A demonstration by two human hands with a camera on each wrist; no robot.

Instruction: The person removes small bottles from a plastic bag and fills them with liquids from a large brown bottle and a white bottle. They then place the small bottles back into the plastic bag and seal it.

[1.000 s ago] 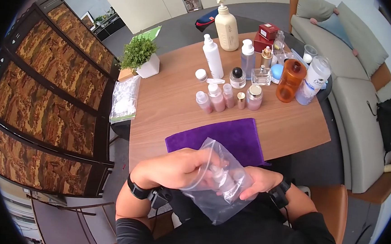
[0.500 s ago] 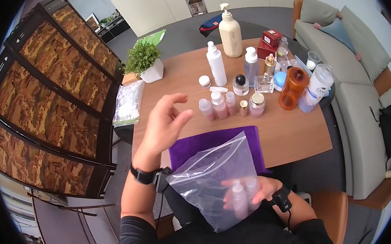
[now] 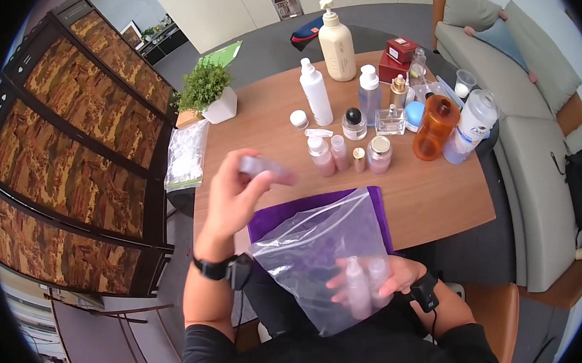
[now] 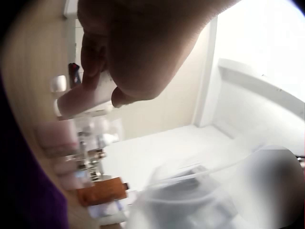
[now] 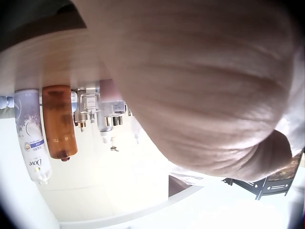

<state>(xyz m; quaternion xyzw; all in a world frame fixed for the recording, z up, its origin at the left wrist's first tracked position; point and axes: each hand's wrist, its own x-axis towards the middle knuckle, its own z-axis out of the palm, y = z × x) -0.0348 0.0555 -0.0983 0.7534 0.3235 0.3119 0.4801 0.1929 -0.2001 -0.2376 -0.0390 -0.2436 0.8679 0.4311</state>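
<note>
In the head view, my left hand [image 3: 231, 194] holds a small pinkish bottle [image 3: 268, 170] above the table's near left part, blurred by motion. The left wrist view has the same bottle [image 4: 83, 100] between fingers and thumb. My right hand [image 3: 402, 273] grips the lower right of a clear zip bag [image 3: 321, 234], its fingers showing through the plastic. Inside the bag, a pump-topped pink bottle [image 3: 358, 294] and another small bottle [image 3: 379, 275] lie against those fingers. Two small pink bottles, one wider [image 3: 321, 158] and one slim [image 3: 339, 151], stand on the table.
A purple cloth [image 3: 282, 211] lies partly under the bag. Behind stand a pink jar [image 3: 379, 159], an amber bottle [image 3: 435, 131], a Dove bottle [image 3: 469, 130] and a tall cream pump bottle [image 3: 338, 50]. At left are a potted plant [image 3: 221, 106] and a packet of clear bags [image 3: 186, 154].
My left hand came out of the bag, reached left over the table and picked up the leftmost small pink bottle. My right hand stays with the bag and its bottles.
</note>
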